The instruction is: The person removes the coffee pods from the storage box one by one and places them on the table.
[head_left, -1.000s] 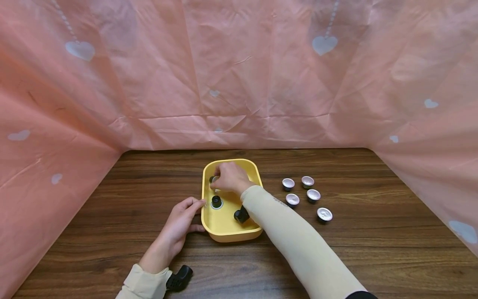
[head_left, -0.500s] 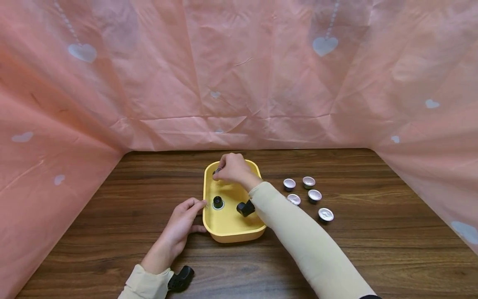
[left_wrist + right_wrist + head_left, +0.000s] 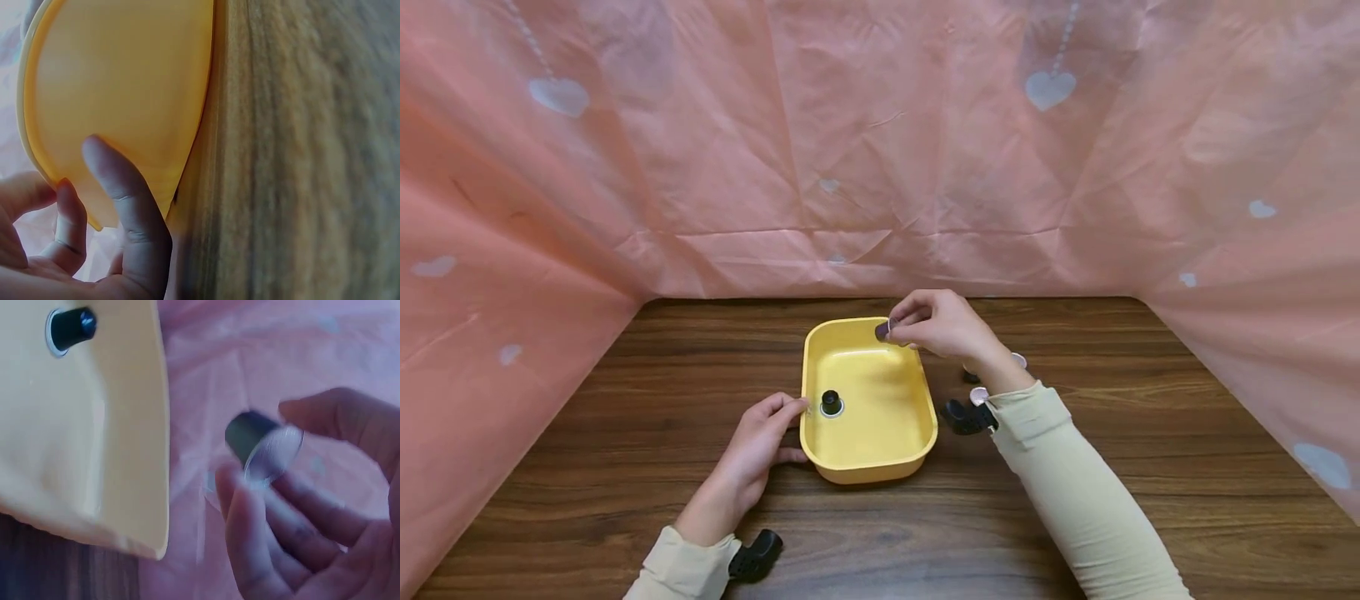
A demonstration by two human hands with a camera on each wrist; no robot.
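My right hand [image 3: 951, 327] pinches a dark coffee capsule [image 3: 265, 447] by its pale foil-lidded rim, with thumb and fingertips. In the head view it hovers over the far right corner of a yellow tray [image 3: 871, 477]. Another black coffee capsule [image 3: 831, 402] stands lid down inside the tray, near its left wall. At that same side, my left hand [image 3: 752, 454] holds the tray's rim between its fingers. One long finger [image 3: 119, 175] lies along the outer wall in the left wrist view.
Right of the tray, several coffee capsules [image 3: 979, 396] stand foil side up on the dark wood table [image 3: 625, 467], mostly hidden by my right arm. A pink curtain [image 3: 880, 150] encloses the back and sides.
My right hand has lifted a capsule from the tray's far left area and carried it rightward to the far right corner. My left hand stays at the rim.
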